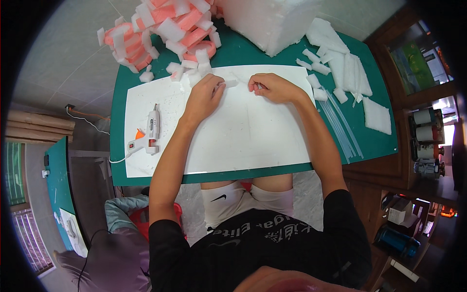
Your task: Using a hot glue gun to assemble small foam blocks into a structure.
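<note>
Pinching foam [230, 83] | left hand [206, 95]: fingers narrow | right hand [275, 88]: fingers curled, contents unclear | light pressure likely spares foam edges

A flat green tabletop [377, 145] is largely covered by a white rectangular sheet [248, 136]. Pink-and-white foam pieces [171, 29] are heaped beside a large white foam block [267, 24]; white foam slabs [350, 73], short white strips [321, 68] and thin translucent sticks [340, 127] are laid at the right.
</note>
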`<state>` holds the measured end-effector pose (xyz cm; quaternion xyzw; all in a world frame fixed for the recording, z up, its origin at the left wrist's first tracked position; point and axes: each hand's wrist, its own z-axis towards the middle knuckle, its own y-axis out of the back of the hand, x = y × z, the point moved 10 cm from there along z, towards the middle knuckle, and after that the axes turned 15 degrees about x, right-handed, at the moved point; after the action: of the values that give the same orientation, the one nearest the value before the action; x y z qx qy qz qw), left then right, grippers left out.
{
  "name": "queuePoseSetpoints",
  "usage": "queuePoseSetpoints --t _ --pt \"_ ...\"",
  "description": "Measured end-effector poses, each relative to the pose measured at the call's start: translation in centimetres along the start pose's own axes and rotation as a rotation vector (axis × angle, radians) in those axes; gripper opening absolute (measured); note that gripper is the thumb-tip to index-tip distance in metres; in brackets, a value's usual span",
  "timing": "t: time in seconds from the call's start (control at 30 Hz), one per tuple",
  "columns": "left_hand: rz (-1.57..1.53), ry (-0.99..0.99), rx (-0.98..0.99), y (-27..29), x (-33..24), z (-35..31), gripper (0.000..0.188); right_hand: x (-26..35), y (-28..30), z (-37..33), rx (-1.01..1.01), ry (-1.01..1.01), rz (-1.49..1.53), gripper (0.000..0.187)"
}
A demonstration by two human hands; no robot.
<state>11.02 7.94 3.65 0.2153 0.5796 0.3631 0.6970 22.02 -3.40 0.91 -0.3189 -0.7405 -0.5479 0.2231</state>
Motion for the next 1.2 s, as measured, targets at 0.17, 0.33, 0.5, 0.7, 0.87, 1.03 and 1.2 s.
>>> queuePoseSetpoints --t 0.17,0.33,0.5,0.7,0.87,1.03,1.2 --pt "-0.005 0.000 0.005 0.0 -0.1 0.0 0.013 -0.1 0.2 -0.2 -0.003 -0.021 0.021 0.011" --pt "-0.001 0.011 0.017 0.0 -0.3 0.0 0.013 -0.7 0.2 -0.6 0.007 -0.057 0.038 0.014" --pt "0.014 0.000 0.009 0.1 -0.2 0.0 0.013 -0.1 0.8 -1.4 -0.127 0.060 0.046 0.022" --pt "0.000 0.009 0.034 -0.2 -0.3 0.0 0.013 -0.7 0.8 -1.3 -0.075 -0.013 0.047 0.020" --pt "-0.005 0.018 0.041 -0.2 -0.4 0.0 0.013 -0.6 1.1 -1.6 -0.128 -0.012 0.020 0.020" --pt "0.004 0.011 0.049 -0.2 -0.4 -0.1 0.012 -1.1 0.7 -1.1 -0.099 -0.039 0.020 0.018" --pt "0.001 0.017 0.051 -0.3 -0.4 0.1 0.013 -0.9 0.6 -1.1 -0.092 0.023 0.049 0.013"
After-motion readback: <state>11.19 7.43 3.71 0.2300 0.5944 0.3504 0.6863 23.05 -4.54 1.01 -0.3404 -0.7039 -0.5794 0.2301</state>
